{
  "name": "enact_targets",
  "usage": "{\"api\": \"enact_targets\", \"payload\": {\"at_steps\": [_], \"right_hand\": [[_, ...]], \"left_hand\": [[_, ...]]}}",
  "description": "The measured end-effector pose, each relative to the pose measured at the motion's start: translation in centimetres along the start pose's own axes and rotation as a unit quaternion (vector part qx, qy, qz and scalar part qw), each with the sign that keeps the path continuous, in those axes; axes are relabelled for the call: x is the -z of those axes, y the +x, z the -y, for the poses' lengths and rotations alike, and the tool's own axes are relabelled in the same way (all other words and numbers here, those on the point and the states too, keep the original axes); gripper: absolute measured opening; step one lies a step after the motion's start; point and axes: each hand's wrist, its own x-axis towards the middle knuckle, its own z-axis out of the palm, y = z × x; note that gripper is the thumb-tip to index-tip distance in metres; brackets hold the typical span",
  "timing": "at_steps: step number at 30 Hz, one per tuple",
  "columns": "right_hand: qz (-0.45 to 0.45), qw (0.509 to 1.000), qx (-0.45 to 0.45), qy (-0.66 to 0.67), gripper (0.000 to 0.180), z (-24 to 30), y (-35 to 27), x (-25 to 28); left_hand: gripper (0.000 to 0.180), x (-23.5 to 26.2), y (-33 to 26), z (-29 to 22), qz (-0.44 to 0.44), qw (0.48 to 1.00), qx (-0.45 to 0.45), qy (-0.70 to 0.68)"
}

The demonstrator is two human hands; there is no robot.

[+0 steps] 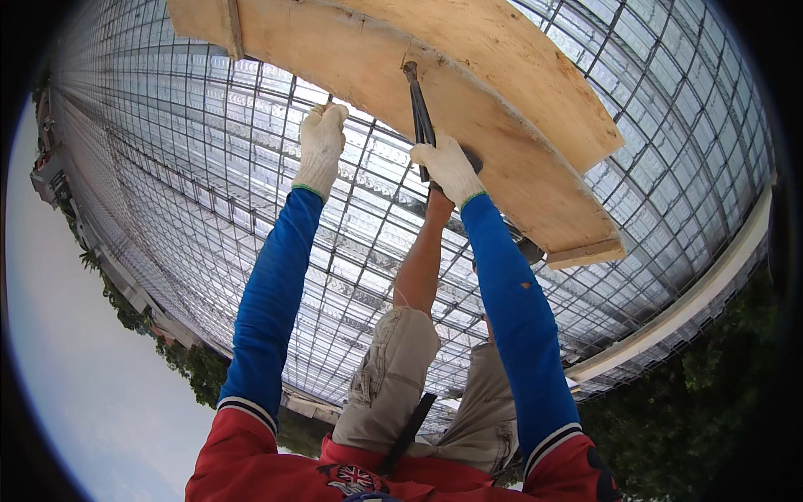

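Observation:
My right hand point(452, 170), in a white knitted glove, is closed around the dark handles of a pair of pincers point(421, 113). The rusty head of the pincers rests against the face of a long wooden board point(493, 146), by a thin dark line that may be a nail. My left hand point(323, 138), gloved the same way, is closed just off the board's near edge, its fingertips pinched together. Whatever sits in that pinch is too small to make out.
A steel rebar grid point(226, 151) over shiny corrugated metal decking spreads all round. Behind the first board lies a second wooden panel point(535, 75). Short wooden cleats point(585, 253) cap the board's ends. My legs stand on the grid below. A pale edge beam point(686, 297) curves along the right.

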Motion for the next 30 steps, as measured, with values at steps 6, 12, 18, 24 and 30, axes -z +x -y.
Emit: {"api": "enact_targets", "payload": {"at_steps": [6,12,18,24,30], "right_hand": [[-0.022,0.999,0.001,0.042,0.031,0.9,0.4,-2.1],[-0.027,0.996,-0.016,0.081,0.026,-1.4,1.0,-2.9],[-0.053,0.99,-0.046,0.119,0.024,-0.9,1.0,-4.3],[-0.057,0.984,-0.08,0.148,0.025,2.1,-0.3,-6.7],[-0.17,0.985,-0.002,-0.04,0.03,-1.2,1.0,-7.6]], "left_hand": [[0.008,2.9,1.9,1.0,-0.006,1.0,0.002,-0.01],[0.018,1.8,1.9,2.8,-0.01,0.997,0.073,0.022],[0.022,0.3,2.6,0.8,0.003,0.998,0.046,0.047],[0.038,-1.7,8.8,0.2,0.038,0.987,-0.052,0.146],[0.054,-9.9,15.4,-3.6,0.145,0.921,-0.107,0.344]]}}
